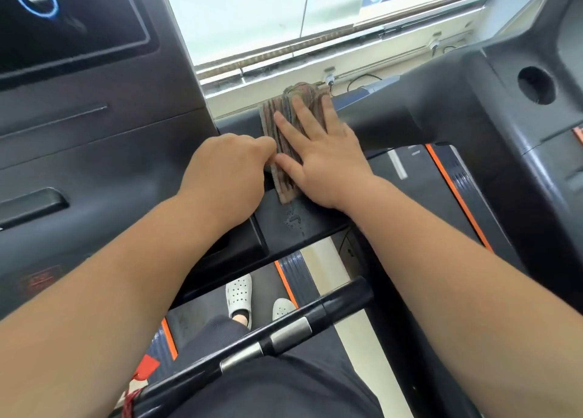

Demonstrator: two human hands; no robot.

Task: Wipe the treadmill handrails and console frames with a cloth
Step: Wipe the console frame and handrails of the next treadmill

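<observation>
Right hand (321,158), grip apart, presses the cloth (273,114) flat on the handrail (299,225); left hand (227,168) grip clamps its left edge.

Cloth (269,119) partly hidden (under right hand (321,162)).

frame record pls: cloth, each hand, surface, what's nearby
cloth: brown striped ribbed cloth, laid across dark grey plastic console frame
right hand: flat, fingers spread, pressing on the cloth
left hand: fingers curled at the cloth's left edge, appears to pinch it
surface: water droplets on the frame by the cloth's near end
nearby: black handrail with silver grip sensors, untouched; dark console screen upper left
</observation>
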